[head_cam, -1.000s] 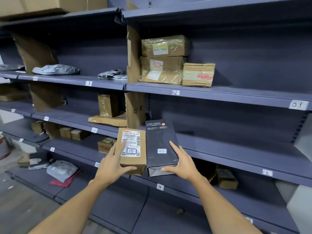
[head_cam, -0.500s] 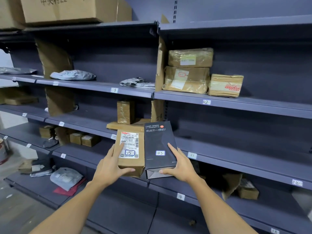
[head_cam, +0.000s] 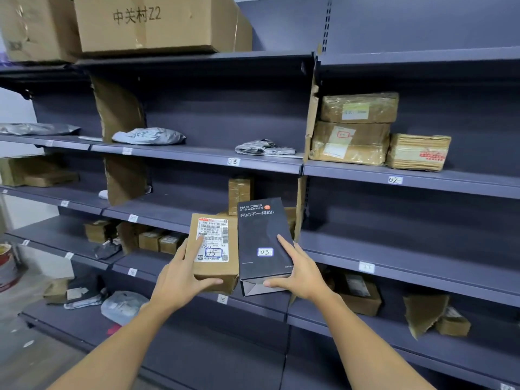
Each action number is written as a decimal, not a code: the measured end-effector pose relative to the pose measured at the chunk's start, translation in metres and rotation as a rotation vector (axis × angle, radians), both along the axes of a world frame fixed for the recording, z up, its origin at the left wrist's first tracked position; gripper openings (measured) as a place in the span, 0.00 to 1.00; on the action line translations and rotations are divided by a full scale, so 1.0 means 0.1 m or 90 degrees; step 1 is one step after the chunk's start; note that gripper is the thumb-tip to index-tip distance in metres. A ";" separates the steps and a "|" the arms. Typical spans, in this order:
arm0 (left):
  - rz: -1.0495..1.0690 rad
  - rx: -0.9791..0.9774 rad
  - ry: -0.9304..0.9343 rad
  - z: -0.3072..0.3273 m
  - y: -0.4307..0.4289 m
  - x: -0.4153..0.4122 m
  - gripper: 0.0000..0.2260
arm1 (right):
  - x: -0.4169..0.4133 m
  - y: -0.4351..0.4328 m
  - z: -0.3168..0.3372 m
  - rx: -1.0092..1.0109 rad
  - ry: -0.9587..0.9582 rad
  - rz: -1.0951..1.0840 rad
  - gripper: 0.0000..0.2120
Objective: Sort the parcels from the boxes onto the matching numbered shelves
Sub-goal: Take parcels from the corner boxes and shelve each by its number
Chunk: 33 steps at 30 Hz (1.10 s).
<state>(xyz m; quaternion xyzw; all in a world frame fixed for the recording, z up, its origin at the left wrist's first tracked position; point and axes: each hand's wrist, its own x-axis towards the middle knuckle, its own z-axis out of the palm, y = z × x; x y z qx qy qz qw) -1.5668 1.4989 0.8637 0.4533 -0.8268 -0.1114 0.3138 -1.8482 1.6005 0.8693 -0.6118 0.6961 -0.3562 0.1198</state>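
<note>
My left hand [head_cam: 181, 280] grips a brown cardboard parcel [head_cam: 213, 273] whose white label is marked 15, thumb under its near end. My right hand [head_cam: 299, 273] holds a black hair-drier box [head_cam: 260, 235] with a small tag reading 03, thumb under its open bottom flap. Both parcels are upright, side by side, in front of the dark shelving. A shelf tag 03 [head_cam: 233, 161] sits on the upper shelf edge above them. A tag 15 [head_cam: 222, 299] is on the shelf edge just below the brown parcel. A tag 02 [head_cam: 394, 180] is to the upper right.
Brown taped boxes [head_cam: 354, 128] stack on shelf 02. Grey poly bags [head_cam: 149, 135] lie on the shelf by tag 03. Large cartons [head_cam: 157, 22] stand on the top shelf. Small boxes and torn cardboard dividers sit on lower shelves. A tin [head_cam: 7, 264] is at the far left on the floor.
The view has shifted left and up along the shelving; the 02 boxes slid right and the top cartons came into sight. Both hands still hold their parcels the same way.
</note>
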 end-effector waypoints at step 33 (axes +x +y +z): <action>-0.043 -0.196 0.100 2.07 -2.39 -0.81 0.52 | -0.72 -2.10 2.08 -0.230 0.114 -0.067 0.60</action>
